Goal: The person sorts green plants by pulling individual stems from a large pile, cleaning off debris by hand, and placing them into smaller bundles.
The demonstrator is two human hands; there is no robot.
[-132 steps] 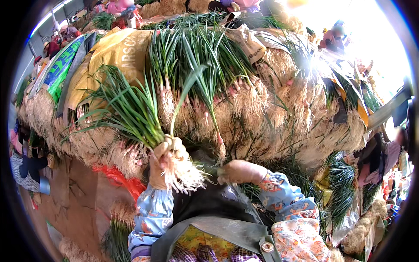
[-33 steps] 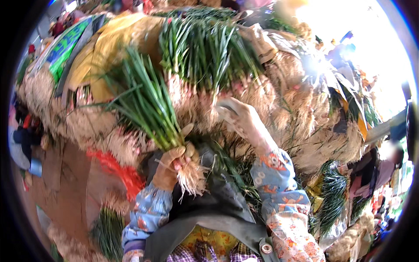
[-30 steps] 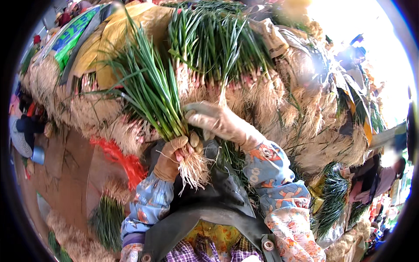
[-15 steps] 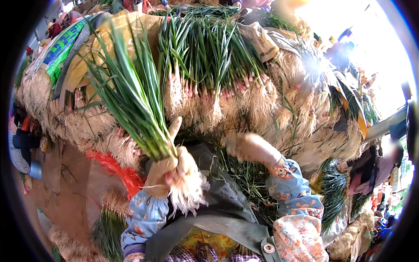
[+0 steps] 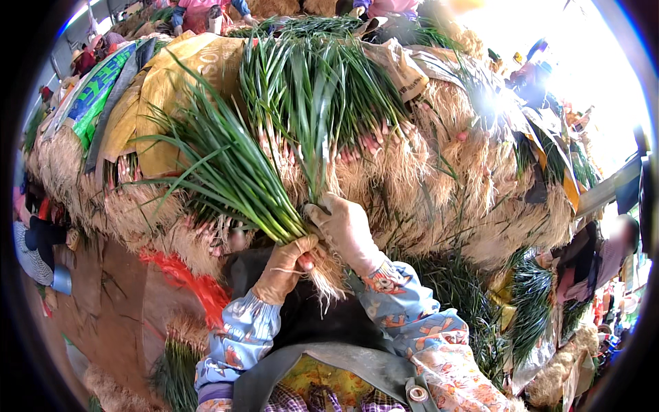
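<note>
My gloved left hand is wrapped round a bunch of green garlic near its root end. The long green leaves fan up to the left, and pale roots hang below the fist. Close beside it, my gloved right hand pinches the lower stem of another green garlic plant, whose leaves stand up in front of the pile. The right fingertips are partly hidden behind the hand. Both hands are just in front of a row of green garlic with pinkish stems and dense tan roots.
Yellow sacking covers the pile at left, beside a green and blue sack. Red netting lies near my left forearm. Loose green leaves lie at right. Other people work at the far side and both edges.
My right hand has moved left and up beside the bunch and now holds a plant. The left hand has shifted slightly right, and its bunch leans further left.
</note>
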